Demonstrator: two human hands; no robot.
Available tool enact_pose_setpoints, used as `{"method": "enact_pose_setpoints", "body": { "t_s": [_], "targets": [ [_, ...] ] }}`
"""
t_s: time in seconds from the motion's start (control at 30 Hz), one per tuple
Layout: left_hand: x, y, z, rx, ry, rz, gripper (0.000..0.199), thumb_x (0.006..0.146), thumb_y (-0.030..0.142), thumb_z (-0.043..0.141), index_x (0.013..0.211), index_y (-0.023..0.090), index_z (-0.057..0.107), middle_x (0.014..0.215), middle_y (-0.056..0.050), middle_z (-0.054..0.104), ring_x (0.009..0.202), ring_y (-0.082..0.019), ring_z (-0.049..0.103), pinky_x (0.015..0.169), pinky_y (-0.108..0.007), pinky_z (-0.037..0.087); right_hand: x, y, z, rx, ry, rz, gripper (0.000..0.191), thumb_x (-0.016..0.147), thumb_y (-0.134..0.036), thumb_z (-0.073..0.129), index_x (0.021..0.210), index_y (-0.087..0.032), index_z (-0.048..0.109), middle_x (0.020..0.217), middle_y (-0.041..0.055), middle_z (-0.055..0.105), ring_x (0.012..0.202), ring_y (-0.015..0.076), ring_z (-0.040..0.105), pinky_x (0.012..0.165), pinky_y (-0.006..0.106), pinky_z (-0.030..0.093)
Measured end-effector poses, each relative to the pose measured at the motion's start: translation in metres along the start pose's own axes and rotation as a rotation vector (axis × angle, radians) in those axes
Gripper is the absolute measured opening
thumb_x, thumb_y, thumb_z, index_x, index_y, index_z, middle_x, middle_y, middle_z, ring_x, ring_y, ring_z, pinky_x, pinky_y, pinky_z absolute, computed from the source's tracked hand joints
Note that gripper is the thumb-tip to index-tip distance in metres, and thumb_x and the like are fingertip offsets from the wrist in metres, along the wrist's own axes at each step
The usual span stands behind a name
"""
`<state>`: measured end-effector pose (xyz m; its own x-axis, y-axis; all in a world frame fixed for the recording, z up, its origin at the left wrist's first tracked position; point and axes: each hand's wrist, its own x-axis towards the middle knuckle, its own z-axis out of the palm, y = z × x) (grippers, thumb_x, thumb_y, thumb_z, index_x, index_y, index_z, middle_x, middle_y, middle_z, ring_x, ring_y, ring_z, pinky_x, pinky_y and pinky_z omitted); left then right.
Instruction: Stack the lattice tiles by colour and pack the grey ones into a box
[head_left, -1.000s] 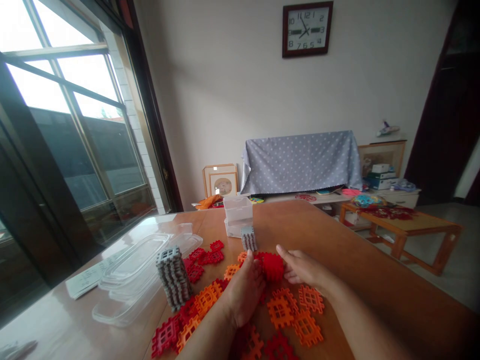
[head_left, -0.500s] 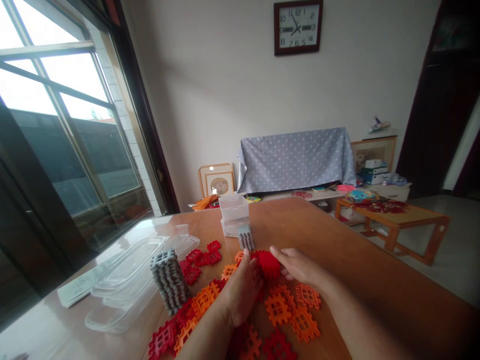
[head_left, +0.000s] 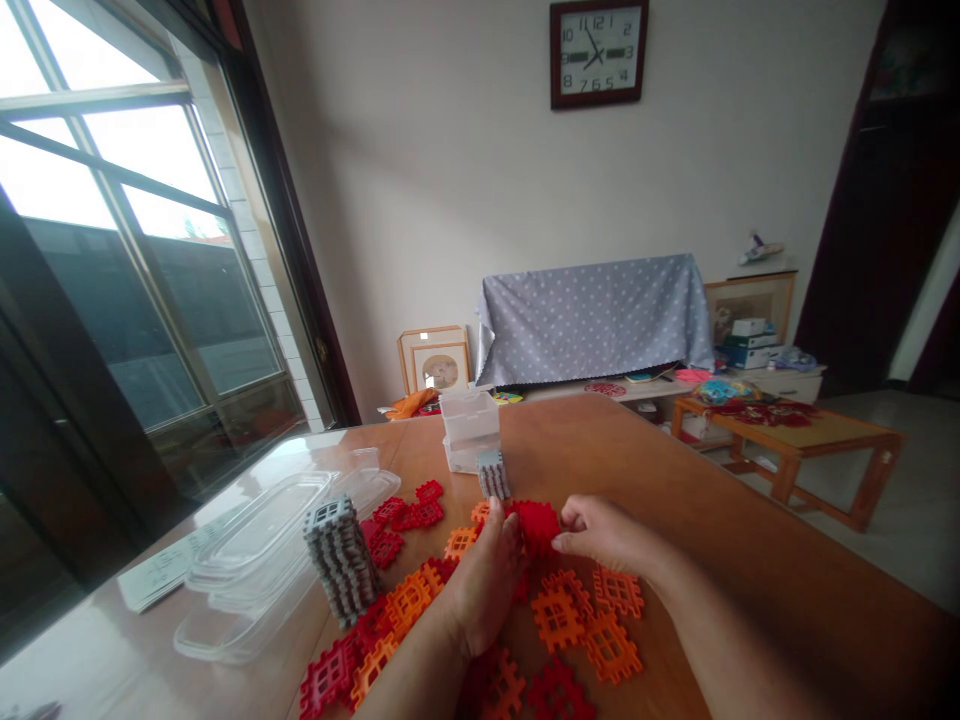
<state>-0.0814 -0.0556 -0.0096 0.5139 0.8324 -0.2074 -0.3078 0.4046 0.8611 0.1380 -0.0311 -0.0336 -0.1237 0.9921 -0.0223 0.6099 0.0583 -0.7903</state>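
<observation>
My left hand [head_left: 491,580] is closed on a stack of red window-shaped building tiles [head_left: 538,528], with its thumb up along the stack's left side. At the stack's right end is my right hand [head_left: 600,530], its fingers curled and its thumb and forefinger against the edge. Orange tiles [head_left: 556,618] lie loose just below the stack, and a red tile [head_left: 561,690] is nearer to me. More orange tiles [head_left: 407,597] and red tiles [head_left: 328,678] spread to the left of my left forearm. Beyond the stack stands a short pile of grey tiles [head_left: 493,474].
A tall grey tile stack [head_left: 341,560] stands left of the loose tiles. Clear plastic lids and boxes [head_left: 255,530] lie beside it, over a paper booklet [head_left: 161,572]. Clear containers [head_left: 470,425] stand at the back of the wooden table [head_left: 592,440].
My right hand has shifted slightly right; its fingers have curled in and its thumb has dropped from the top of the red stack to its side. My left hand stays in place.
</observation>
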Motion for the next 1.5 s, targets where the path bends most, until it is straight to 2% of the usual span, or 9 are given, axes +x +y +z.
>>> {"method": "enact_pose_setpoints", "body": {
  "t_s": [0.2,0.43,0.57,0.77,0.87,1.0,1.2,1.33,1.5],
  "targets": [
    [0.001,0.0,0.0,-0.02,-0.012,-0.02,0.084,0.089,0.077,0.041,0.148,0.016,0.044,0.166,-0.008,0.024,0.154,-0.022,0.017,0.127,-0.033,0.014,0.001,-0.001,0.0,-0.046,0.049,-0.026,0.024,0.078,-0.04,0.072,0.083,-0.018,0.065,0.074,-0.0009,0.069,0.069,0.0145,0.058,0.063,0.024,0.039],
    [0.001,-0.002,-0.002,-0.024,-0.013,-0.011,0.081,0.089,0.077,0.041,0.145,0.018,0.048,0.166,-0.006,0.026,0.154,-0.021,0.015,0.127,-0.033,0.016,0.001,-0.003,0.002,-0.019,0.042,-0.039,0.021,0.078,-0.038,0.071,0.084,-0.019,0.065,0.079,0.0002,0.072,0.071,0.0159,0.061,0.063,0.025,0.041],
    [0.0,-0.002,-0.002,-0.032,-0.012,-0.006,0.082,0.089,0.076,0.042,0.147,0.018,0.046,0.166,-0.007,0.024,0.154,-0.02,0.017,0.126,-0.032,0.016,0.0,-0.003,0.001,0.047,-0.029,-0.032,0.02,0.078,-0.035,0.071,0.088,-0.018,0.066,0.082,0.0011,0.074,0.074,0.0169,0.065,0.065,0.024,0.044],
    [-0.007,0.01,-0.007,-0.018,0.036,0.044,0.084,0.09,0.076,0.038,0.149,0.017,0.045,0.164,-0.01,0.028,0.153,-0.023,0.023,0.126,-0.035,0.02,-0.002,0.003,-0.006,0.023,-0.026,-0.036,0.016,0.076,-0.031,0.072,0.085,-0.019,0.067,0.076,0.0001,0.072,0.07,0.0152,0.062,0.061,0.023,0.041],
    [-0.016,0.021,-0.017,-0.017,0.045,0.1,0.078,0.092,0.073,0.04,0.143,0.015,0.052,0.161,-0.013,0.035,0.15,-0.024,0.03,0.124,-0.035,0.026,-0.003,0.004,-0.01,0.004,0.001,-0.033,0.014,0.08,-0.033,0.067,0.081,-0.019,0.064,0.068,-0.0009,0.067,0.063,0.0138,0.057,0.056,0.022,0.037],
    [-0.032,0.036,-0.033,0.043,0.104,0.197,0.062,0.093,0.062,0.054,0.127,0.011,0.065,0.144,-0.02,0.056,0.138,-0.029,0.05,0.119,-0.041,0.034,-0.009,-0.003,-0.014,0.032,-0.002,-0.002,0.017,0.084,-0.036,0.059,0.079,-0.02,0.061,0.066,0.0007,0.068,0.059,0.0144,0.059,0.053,0.023,0.037],
    [-0.043,0.048,-0.054,0.411,0.288,0.333,0.049,0.084,0.053,0.07,0.116,0.015,0.071,0.119,-0.016,0.071,0.119,-0.032,0.063,0.11,-0.048,0.041,-0.013,-0.016,-0.014,0.053,-0.018,-0.009,0.023,0.085,-0.042,0.057,0.076,-0.021,0.059,0.063,0.0006,0.066,0.056,0.0142,0.057,0.055,0.024,0.04],
    [-0.044,0.042,-0.065,0.763,0.427,0.359,0.052,0.075,0.052,0.077,0.115,0.019,0.072,0.124,-0.015,0.068,0.126,-0.038,0.057,0.116,-0.051,0.032,-0.01,-0.014,-0.011,0.036,0.009,-0.044,0.031,0.088,-0.049,0.054,0.077,-0.021,0.061,0.066,0.0012,0.067,0.059,0.0152,0.058,0.056,0.025,0.042],
    [-0.047,0.026,-0.07,0.889,0.385,0.299,0.085,0.048,0.047,0.094,0.126,0.029,0.067,0.153,-0.011,0.047,0.15,-0.043,0.021,0.124,-0.053,0.001,-0.007,-0.007,-0.006,0.038,-0.005,-0.064,0.037,0.09,-0.055,0.053,0.084,-0.02,0.064,0.071,0.0023,0.068,0.065,0.0171,0.061,0.057,0.026,0.043]
  ]
}}
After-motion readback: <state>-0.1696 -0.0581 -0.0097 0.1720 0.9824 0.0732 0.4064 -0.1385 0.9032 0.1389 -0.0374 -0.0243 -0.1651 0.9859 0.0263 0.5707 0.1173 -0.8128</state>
